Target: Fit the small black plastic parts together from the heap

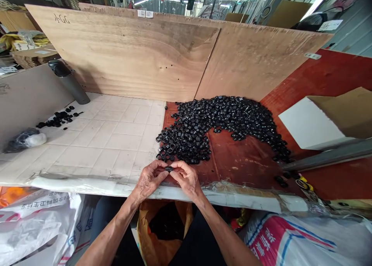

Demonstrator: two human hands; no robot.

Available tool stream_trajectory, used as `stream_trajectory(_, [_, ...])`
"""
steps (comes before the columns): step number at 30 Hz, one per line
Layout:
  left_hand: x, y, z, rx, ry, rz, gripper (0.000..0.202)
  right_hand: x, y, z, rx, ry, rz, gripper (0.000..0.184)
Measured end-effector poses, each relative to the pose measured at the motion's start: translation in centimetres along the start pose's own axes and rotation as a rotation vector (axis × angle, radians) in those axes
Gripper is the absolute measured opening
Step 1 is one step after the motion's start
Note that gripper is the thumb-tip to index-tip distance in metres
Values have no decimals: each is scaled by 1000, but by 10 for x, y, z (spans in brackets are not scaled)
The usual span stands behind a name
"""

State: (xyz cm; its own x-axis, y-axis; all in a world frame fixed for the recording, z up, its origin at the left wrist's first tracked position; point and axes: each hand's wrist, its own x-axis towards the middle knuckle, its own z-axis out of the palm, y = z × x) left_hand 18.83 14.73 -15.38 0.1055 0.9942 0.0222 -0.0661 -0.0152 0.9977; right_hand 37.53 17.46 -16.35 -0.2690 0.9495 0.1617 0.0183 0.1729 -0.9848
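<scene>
My left hand [151,178] and my right hand [186,178] meet at the front edge of the table. Between their fingertips they pinch one small black plastic part [169,168], round and ring-like; its exact kind is too small to make out. Just beyond my fingers lies a pile of black rings [184,144], some showing open centres. It runs into a larger heap of small black caps [232,111] that curves off to the right over the red board [232,161]. Below my hands, an orange-lined bag [145,227] stands open between my legs with dark contents.
A dark grey bottle [71,84] and several loose black pieces [59,119] are on the left of the white tiled surface [95,142]. Plywood [139,57] walls the back. At right are an open white box [314,122], a metal bar [328,155] and yellow-handled scissors [304,184].
</scene>
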Motion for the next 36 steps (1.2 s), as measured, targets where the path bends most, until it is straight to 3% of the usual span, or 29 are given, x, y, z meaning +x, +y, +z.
stream_trajectory(5, [-1,-6,0,-8,4,47,24,1,-1,1,-17,13,-113,13])
stream_trajectory(13, [-2,-10,-4,204,22,216,16,-3,-3,4,-173,20,-88,27])
stream_trajectory(21, [-5,-7,-1,97,-24,124,17,-6,-4,3,-274,-59,-124,22])
stream_trajectory(26, [-7,-5,-4,213,-20,140,19,-1,-1,7,-480,36,-191,47])
stream_trajectory(31, [-7,-2,-1,163,-4,105,21,-5,-5,5,-360,64,-170,30])
stream_trajectory(34, [-7,-1,0,134,-12,98,22,-8,-6,3,-368,4,-193,28])
stream_trajectory(36, [-7,-2,0,139,-8,90,23,-7,-7,2,-405,1,-188,38])
